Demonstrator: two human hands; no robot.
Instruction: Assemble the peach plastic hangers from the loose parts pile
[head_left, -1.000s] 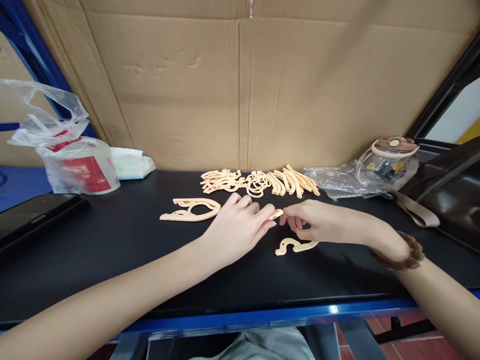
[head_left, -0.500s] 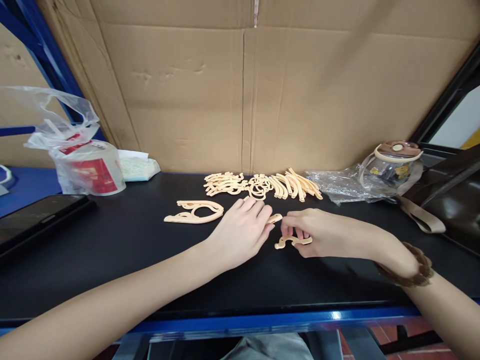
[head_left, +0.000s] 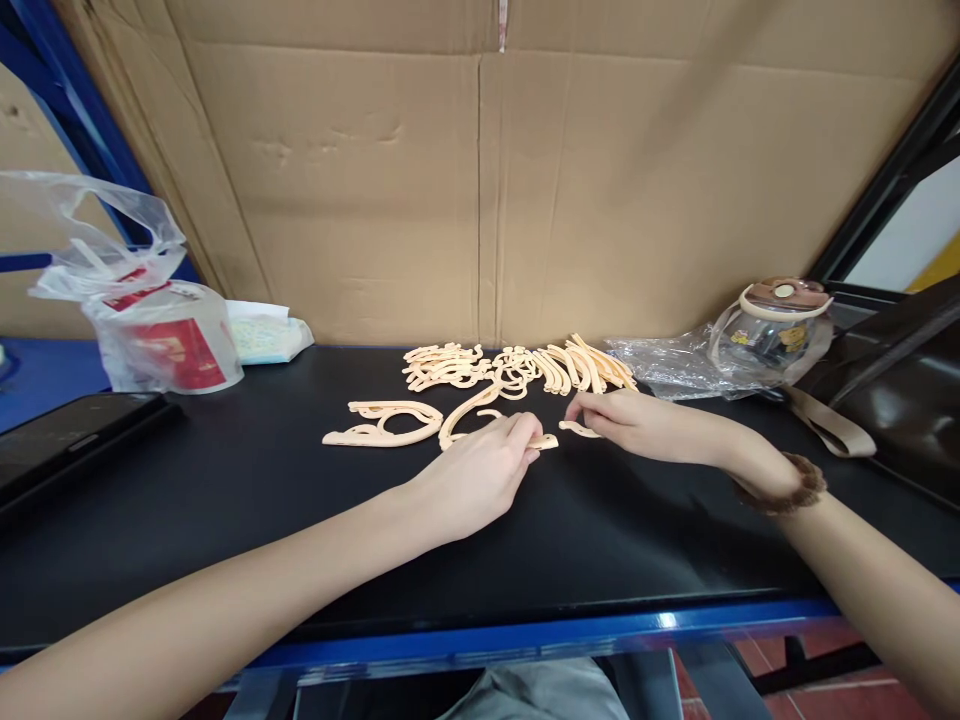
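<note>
My left hand (head_left: 480, 475) is closed on a cream plastic folding hanger (head_left: 454, 420); a curved section shows beyond my knuckles and one tip juts out right of my fingertips. My right hand (head_left: 637, 420), fingers pinched, grips a short curved hanger arm (head_left: 576, 429), whose end points toward the left hand. The two pieces are apart. My fingers cover much of both. A folded hanger (head_left: 409, 439) lies flat to the left. Behind my hands are loose hanger parts: a pile of arms (head_left: 446, 368), ring-shaped hooks (head_left: 516, 368) and longer arms (head_left: 585, 368).
A black mat (head_left: 300, 560) covers the blue-edged table. On the left are a phone (head_left: 82, 430), a bagged cup (head_left: 176, 345) and a tissue pack (head_left: 266, 335). To the right stand clear plastic wrap (head_left: 660, 365), a clear bottle (head_left: 780, 335) and a dark bag (head_left: 892, 390). Cardboard (head_left: 360, 180) rises behind.
My right hand has moved away from me with its curved arm, now farther back beside the left hand's piece. The left hand has turned and lowered slightly, showing more of its hanger.
</note>
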